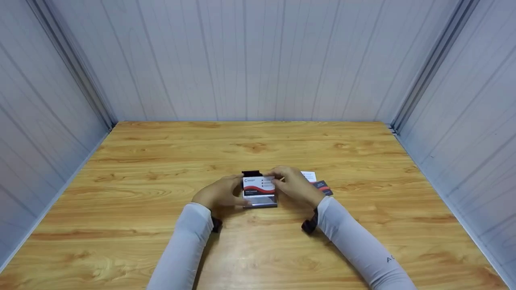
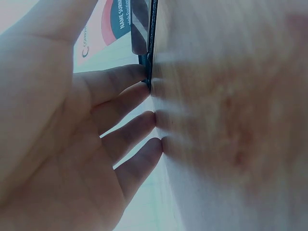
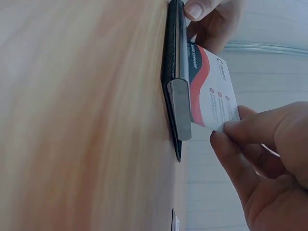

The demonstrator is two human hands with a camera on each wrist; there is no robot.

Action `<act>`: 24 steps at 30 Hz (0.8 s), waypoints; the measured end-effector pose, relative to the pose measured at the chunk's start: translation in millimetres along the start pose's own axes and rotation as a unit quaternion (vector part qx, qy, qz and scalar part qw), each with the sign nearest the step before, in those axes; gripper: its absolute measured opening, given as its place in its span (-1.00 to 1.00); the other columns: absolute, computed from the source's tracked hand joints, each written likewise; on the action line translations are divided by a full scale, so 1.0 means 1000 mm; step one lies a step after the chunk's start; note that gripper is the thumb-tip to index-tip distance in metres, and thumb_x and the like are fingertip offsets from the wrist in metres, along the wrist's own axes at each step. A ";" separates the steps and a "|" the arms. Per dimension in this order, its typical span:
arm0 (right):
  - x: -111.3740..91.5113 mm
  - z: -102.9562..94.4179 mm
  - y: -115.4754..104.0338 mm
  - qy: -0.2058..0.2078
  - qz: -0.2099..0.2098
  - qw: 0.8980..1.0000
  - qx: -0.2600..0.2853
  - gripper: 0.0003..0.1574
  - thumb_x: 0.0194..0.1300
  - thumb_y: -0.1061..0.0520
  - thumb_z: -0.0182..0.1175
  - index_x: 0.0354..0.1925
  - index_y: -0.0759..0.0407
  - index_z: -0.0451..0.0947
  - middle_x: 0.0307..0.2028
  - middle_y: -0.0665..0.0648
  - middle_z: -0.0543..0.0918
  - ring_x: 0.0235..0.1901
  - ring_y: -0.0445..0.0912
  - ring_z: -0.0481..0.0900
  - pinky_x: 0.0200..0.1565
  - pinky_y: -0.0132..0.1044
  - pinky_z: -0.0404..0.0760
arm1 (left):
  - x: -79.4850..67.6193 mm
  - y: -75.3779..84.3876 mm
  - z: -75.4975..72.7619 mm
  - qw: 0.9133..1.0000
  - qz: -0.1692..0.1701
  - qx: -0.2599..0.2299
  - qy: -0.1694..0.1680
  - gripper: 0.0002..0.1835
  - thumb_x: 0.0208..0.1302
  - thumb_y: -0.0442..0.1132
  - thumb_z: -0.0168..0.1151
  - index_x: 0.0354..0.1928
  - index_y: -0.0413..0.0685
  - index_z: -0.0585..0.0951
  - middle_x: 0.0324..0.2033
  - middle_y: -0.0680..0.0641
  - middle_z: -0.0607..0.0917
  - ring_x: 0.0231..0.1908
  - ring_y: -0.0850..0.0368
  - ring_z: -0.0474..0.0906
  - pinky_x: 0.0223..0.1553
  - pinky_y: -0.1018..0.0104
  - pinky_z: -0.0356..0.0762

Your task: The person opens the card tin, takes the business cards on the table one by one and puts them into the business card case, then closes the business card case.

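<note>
A black and metal business card case [image 1: 261, 203] lies on the table with its black flap [image 1: 252, 173] folded out at the back. My left hand [image 1: 221, 192] grips the case's left end, thumb near the front edge and fingers spread along the side. A white business card [image 1: 254, 185] with a red and dark wave stands tilted out of the metal part [image 3: 182, 113]. My right hand [image 1: 296, 186] pinches this card by its upper right corner between thumb and fingertips. In the right wrist view, the card's lower edge is hidden behind the metal rim.
To the right of the case, partly behind my right hand, lie a white card [image 1: 309, 176] and a dark card with a red stripe [image 1: 323, 187]. The wooden table [image 1: 161, 153] meets pale panel walls [image 1: 258, 60] at the back and both sides.
</note>
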State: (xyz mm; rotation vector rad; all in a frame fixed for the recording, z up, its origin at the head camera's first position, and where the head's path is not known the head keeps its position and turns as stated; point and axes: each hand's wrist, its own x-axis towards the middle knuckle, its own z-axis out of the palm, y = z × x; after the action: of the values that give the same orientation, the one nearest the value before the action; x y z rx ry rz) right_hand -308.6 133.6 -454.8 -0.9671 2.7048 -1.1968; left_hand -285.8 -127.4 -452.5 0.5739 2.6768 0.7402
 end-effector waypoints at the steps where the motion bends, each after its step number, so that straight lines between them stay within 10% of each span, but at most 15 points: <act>1: 0.000 0.000 0.000 -0.001 0.000 1.000 -0.001 -0.66 0.40 0.32 0.21 0.10 0.18 0.69 0.01 0.08 0.69 -0.06 -0.07 0.66 -0.02 -0.17 0.64 | 0.000 0.000 0.000 1.000 0.001 0.001 0.000 0.01 0.13 0.20 0.47 0.51 -0.11 0.28 0.47 -0.08 0.29 0.47 -0.02 0.12 0.45 0.07 0.06; 24: -0.001 -0.002 -0.001 -0.125 -0.005 0.991 -0.042 -0.66 0.44 0.29 0.17 0.13 0.19 0.65 0.03 0.12 0.69 0.05 -0.03 0.60 0.08 -0.10 0.58 | -0.006 0.003 -0.003 1.000 -0.004 -0.005 -0.014 -0.02 0.19 0.22 0.41 0.55 0.02 0.22 0.52 -0.06 0.17 0.50 -0.08 0.03 0.43 -0.06 0.08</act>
State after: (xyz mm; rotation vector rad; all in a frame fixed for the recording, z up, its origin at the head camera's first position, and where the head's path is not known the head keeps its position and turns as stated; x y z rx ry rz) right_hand -307.7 135.4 -453.3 -1.0615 2.5731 -0.8994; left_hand -280.7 -128.5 -447.5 0.5672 2.6461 0.7375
